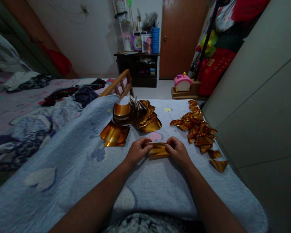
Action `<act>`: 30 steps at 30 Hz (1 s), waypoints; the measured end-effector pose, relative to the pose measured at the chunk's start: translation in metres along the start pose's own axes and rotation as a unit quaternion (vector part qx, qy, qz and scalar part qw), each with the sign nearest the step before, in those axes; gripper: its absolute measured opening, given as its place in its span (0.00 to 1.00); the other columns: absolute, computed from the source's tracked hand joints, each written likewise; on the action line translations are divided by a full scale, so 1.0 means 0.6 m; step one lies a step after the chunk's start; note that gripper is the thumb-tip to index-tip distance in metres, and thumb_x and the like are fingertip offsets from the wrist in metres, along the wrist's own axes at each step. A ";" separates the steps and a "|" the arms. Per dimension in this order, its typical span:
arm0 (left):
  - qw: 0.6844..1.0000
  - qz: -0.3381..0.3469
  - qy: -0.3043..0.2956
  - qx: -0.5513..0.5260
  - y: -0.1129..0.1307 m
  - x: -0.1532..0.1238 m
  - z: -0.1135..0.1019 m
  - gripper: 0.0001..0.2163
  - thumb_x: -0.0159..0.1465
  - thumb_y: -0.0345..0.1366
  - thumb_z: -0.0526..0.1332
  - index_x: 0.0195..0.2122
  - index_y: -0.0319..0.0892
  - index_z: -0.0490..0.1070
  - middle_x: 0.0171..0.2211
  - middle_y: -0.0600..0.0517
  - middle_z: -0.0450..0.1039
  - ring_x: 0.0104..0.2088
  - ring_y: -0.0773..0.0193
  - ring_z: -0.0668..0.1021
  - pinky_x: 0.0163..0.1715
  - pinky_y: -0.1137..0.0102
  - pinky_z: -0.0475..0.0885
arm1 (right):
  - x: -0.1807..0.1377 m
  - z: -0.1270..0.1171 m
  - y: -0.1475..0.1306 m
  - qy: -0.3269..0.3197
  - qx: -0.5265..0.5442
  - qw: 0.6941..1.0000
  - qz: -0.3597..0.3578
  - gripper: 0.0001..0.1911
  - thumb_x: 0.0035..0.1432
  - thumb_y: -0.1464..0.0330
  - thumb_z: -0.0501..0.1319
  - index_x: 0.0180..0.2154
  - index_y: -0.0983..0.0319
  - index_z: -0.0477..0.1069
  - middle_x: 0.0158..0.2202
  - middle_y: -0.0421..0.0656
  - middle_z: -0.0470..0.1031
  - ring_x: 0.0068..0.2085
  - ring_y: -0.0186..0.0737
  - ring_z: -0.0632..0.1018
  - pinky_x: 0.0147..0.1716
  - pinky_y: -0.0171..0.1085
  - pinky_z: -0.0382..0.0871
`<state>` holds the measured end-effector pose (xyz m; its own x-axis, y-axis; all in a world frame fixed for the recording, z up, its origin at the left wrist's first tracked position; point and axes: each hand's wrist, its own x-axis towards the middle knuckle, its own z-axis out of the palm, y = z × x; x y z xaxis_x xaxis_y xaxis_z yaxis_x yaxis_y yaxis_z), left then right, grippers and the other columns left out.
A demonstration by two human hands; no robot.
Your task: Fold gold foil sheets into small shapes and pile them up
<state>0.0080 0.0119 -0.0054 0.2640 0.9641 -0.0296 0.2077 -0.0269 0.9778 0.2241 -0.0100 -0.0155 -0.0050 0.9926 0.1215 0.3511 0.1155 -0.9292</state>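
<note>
Between my two hands is a sheet of gold foil paper (pixel 158 151), folded or rolled into a short wide band. My left hand (pixel 138 149) pinches its upper left corner between thumb and fingers. At the upper right corner, my right hand (pixel 178 149) grips it the same way. Beyond my left hand lies a fanned stack of gold foil sheets (pixel 116 132), some curled with pale undersides. To the right of my right hand lies a heap of folded gold foil pieces (pixel 202 134), trailing along the edge of the covered surface.
A light blue patterned quilt (pixel 155 187) covers the surface in front of me. A wooden rail (pixel 117 84) stands behind the foil stack. Crumpled clothes (pixel 84 94) lie on the left. A pale cabinet (pixel 264 106) rises close on the right. A pink toy (pixel 183 83) sits beyond the far edge.
</note>
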 end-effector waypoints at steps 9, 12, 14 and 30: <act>1.000 -0.001 0.013 -0.005 0.000 0.001 0.001 0.10 0.55 0.40 0.67 0.31 0.38 0.75 0.24 0.55 0.70 0.26 0.67 0.71 0.28 0.73 0.64 | 0.002 0.000 -0.006 0.006 0.029 1.000 0.003 0.07 0.55 0.63 0.60 0.33 0.60 0.69 0.28 0.38 0.69 0.30 0.37 0.69 0.31 0.35 0.62; 1.000 0.000 0.011 -0.010 0.004 0.001 0.000 0.09 0.54 0.40 0.67 0.31 0.38 0.75 0.25 0.55 0.70 0.27 0.67 0.71 0.29 0.73 0.64 | 0.001 -0.001 -0.003 -0.008 0.029 1.000 0.004 0.08 0.56 0.63 0.60 0.35 0.61 0.71 0.29 0.39 0.71 0.31 0.37 0.70 0.32 0.35 0.63; 1.000 -0.001 0.010 -0.010 0.007 0.000 -0.001 0.09 0.54 0.40 0.66 0.30 0.38 0.75 0.24 0.55 0.70 0.26 0.67 0.71 0.29 0.73 0.64 | 0.001 -0.001 -0.001 -0.010 0.019 1.000 0.004 0.08 0.56 0.63 0.60 0.35 0.61 0.72 0.29 0.39 0.71 0.31 0.38 0.70 0.32 0.35 0.63; 1.000 -0.006 0.007 -0.005 0.006 0.000 -0.001 0.11 0.55 0.42 0.65 0.31 0.38 0.76 0.26 0.53 0.73 0.28 0.65 0.73 0.31 0.72 0.66 | 0.002 -0.001 0.000 0.004 0.012 1.000 -0.002 0.06 0.54 0.65 0.61 0.32 0.60 0.73 0.25 0.39 0.71 0.32 0.39 0.71 0.32 0.35 0.65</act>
<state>0.0084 0.0120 -0.0021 0.2479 0.9681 -0.0374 0.2002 -0.0134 0.9797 0.2244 -0.0087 -0.0153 0.0007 0.9918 0.1275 0.3282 0.1202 -0.9369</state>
